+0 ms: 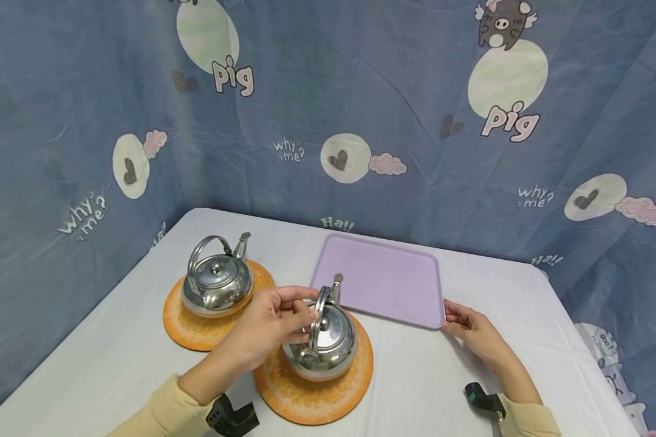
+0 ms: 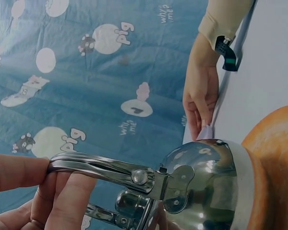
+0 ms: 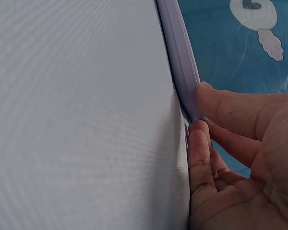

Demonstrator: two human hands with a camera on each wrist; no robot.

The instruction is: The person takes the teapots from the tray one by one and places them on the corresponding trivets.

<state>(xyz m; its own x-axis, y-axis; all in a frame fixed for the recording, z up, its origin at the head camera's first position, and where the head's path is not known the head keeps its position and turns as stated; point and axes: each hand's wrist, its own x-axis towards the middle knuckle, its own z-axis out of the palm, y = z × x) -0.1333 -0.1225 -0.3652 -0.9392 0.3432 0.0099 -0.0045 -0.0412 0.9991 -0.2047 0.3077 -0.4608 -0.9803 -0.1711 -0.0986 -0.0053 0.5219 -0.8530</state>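
Note:
My left hand (image 1: 273, 325) holds the arched handle of a shiny metal kettle (image 1: 336, 349), its fingers about the top of the loop. The kettle is upright over an orange-slice round mat (image 1: 314, 409), spout pointing to the back. Seen from the left wrist, the fingers (image 2: 69, 203) meet the handle (image 2: 96, 165) at its top. Over at the right, my right hand (image 1: 472, 331) grips the near right corner of a lilac tray (image 1: 388, 282). Its thumb (image 3: 225, 108) rests on the tray's rim (image 3: 180, 52), with the other fingers at the corner close to the tablecloth.
A second metal kettle (image 1: 218, 285) stands on another orange-slice mat (image 1: 188, 331) at the left. White cloth (image 1: 415, 388) covers the table. Behind it hangs a blue patterned curtain (image 1: 284, 91), close to the tray's far edge.

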